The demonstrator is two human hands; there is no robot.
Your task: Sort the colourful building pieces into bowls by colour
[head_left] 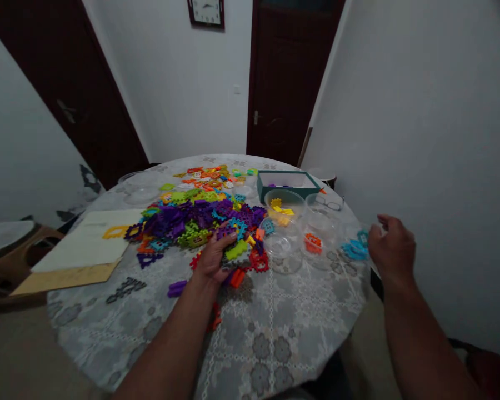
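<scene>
My left hand [215, 254] is closed around several plastic interlocking building pieces, with a lime green piece [236, 250] uppermost near the thumb. Under and beside it lies the large pile of similar pieces, with purple pieces [179, 218] at its centre. Past the table's right edge, my right hand [392, 243] is raised with its fingers curled; whether anything is in them is hidden. Blue pieces [355, 250] in a clear bowl are the nearest things to it. Another clear bowl [319, 258] holds orange-red pieces, and yellow pieces [281, 208] lie in a bowl farther back.
A green box [289, 194] stands at the back right, with glasses [329, 204] beside it. White sheets on a board [81, 241] overhang the left edge of the round table [300, 333]. A grey piece [126, 289] and a purple piece [177, 288] lie near the front.
</scene>
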